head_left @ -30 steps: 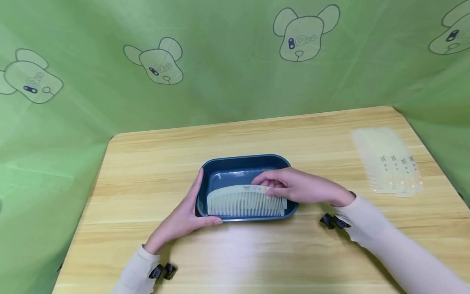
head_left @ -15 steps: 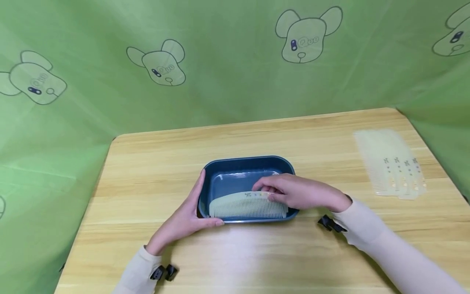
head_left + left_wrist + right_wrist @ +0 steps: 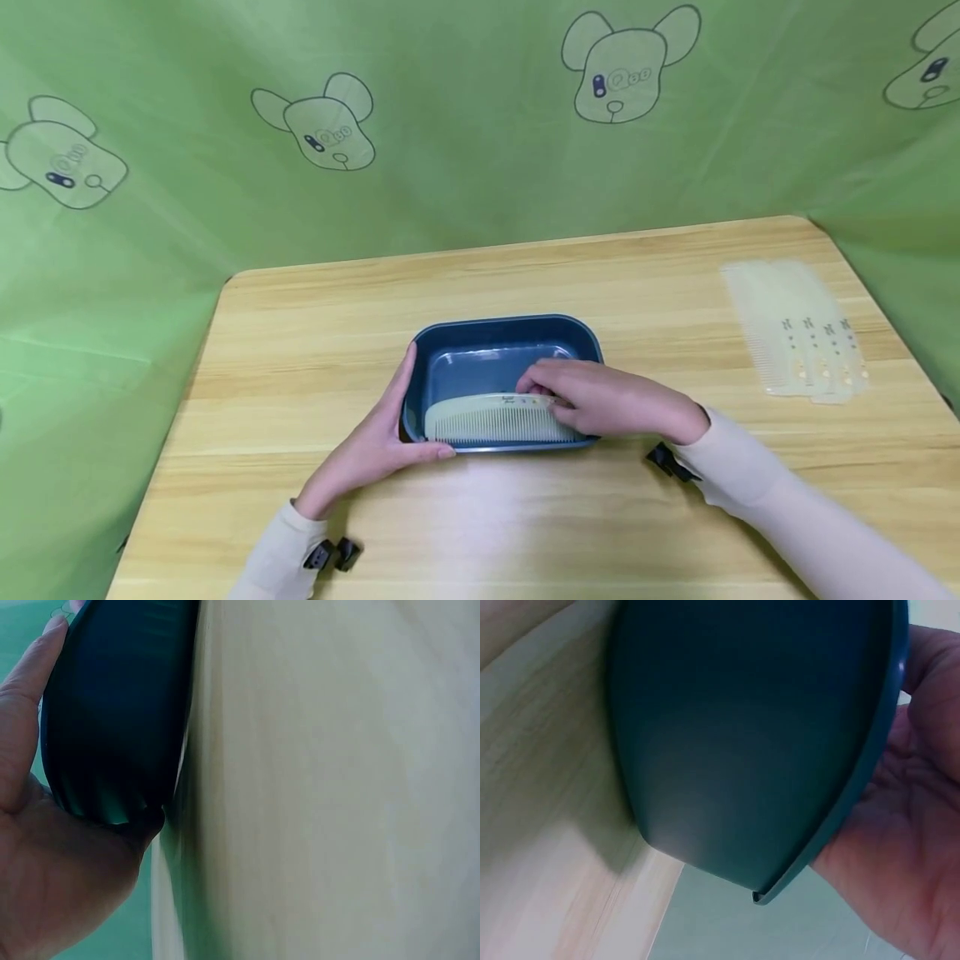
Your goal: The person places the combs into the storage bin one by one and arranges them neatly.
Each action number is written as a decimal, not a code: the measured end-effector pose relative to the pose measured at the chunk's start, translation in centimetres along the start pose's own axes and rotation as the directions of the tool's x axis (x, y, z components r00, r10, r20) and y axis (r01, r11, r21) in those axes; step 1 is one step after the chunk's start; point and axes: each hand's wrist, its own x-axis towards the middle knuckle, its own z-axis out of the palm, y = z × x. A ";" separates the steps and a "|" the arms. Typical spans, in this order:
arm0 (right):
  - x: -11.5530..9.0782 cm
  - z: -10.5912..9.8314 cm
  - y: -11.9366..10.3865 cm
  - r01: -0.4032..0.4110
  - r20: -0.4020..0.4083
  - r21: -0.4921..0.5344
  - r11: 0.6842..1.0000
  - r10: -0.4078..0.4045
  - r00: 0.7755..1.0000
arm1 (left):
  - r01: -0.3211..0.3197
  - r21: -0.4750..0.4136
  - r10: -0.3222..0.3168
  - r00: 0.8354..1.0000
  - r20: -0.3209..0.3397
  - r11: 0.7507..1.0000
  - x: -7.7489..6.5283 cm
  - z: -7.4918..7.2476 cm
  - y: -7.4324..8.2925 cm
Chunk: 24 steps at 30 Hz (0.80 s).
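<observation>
A dark blue rectangular plastic tray with raised walls sits mid-table. My left hand holds its left end, thumb along the near rim and fingers along the left side; the left wrist view has this hand around the tray's end wall. Inside, along the near wall, leans a pale cream comb, teeth toward the near rim. With fingertips and thumb my right hand pinches the comb's upper edge near its right end, which the hand hides. In the right wrist view the tray wall covers the comb.
Several matching pale combs lie overlapped and fanned at the right of the wooden table. Behind the table hangs a green curtain with bear-head drawings. Each sleeve carries a small black device near the wrist.
My right hand has lowered the comb toward the near wall and deeper into the tray, tilting it flatter. The left hand keeps its hold on the tray.
</observation>
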 end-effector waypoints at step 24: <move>-0.1 0.4 0.4 -0.008 -0.089 0.021 1.000 0.010 0.996 | 0.002 -0.002 -0.002 1.000 -0.002 1.000 0.0 0.0 0.0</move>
